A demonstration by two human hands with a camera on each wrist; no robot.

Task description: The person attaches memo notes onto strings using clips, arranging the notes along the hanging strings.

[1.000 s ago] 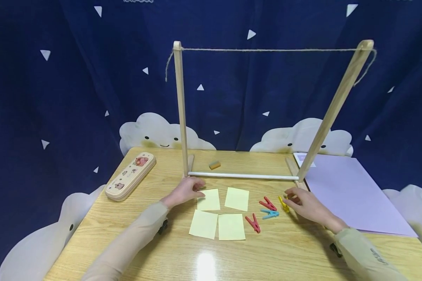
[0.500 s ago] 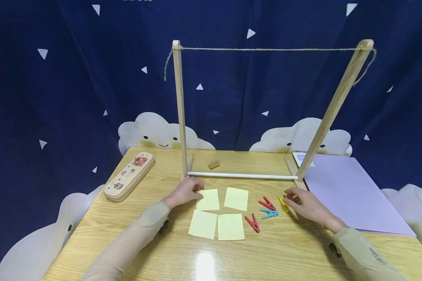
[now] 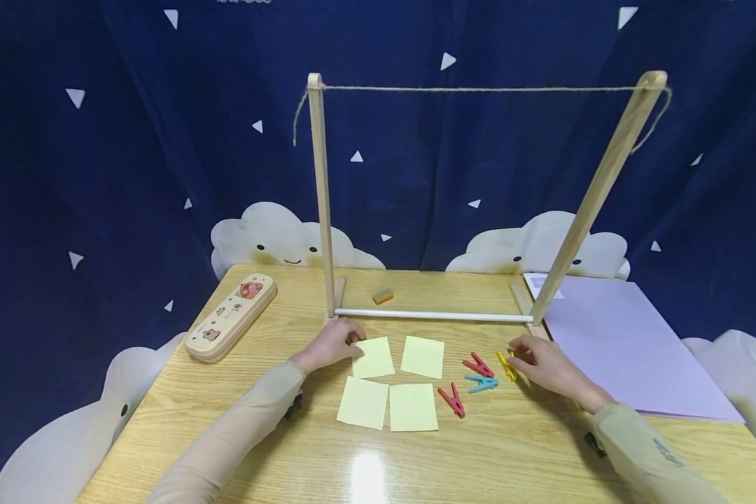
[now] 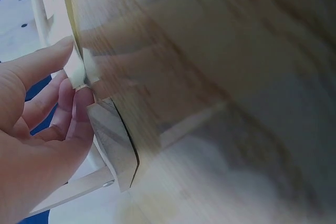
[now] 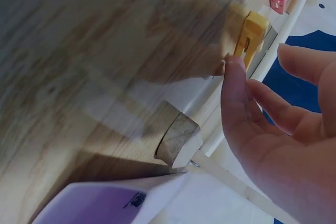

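Observation:
My left hand point(image 3: 332, 346) is at the upper left sticky note point(image 3: 374, 359), one of several pale yellow notes. In the left wrist view its thumb point(image 4: 50, 61) meets the paper edge point(image 4: 76, 69), fingertips spaced from the thumb. The right hand point(image 3: 547, 365) reaches over a yellow clothespin point(image 3: 506, 365). In the right wrist view a fingertip touches this clothespin point(image 5: 251, 34), while the thumb point(image 5: 304, 64) stands apart from the finger. Two red clothespins point(image 3: 479, 365) and a blue clothespin point(image 3: 481, 383) lie to its left. Part of another yellow piece is hidden beneath the right wrist.
Behind the notes stands a wooden frame point(image 3: 325, 203) with a twine line point(image 3: 472, 89) across its top and a white rod point(image 3: 435, 314) low down. A pencil case point(image 3: 229, 318) lies left, a purple folder point(image 3: 636, 350) right, and a small eraser-like block point(image 3: 382, 297) behind the rod.
The yellow clothespin has turned slightly under my right hand. The note at my left hand has tilted a little. Both hands keep almost the same place.

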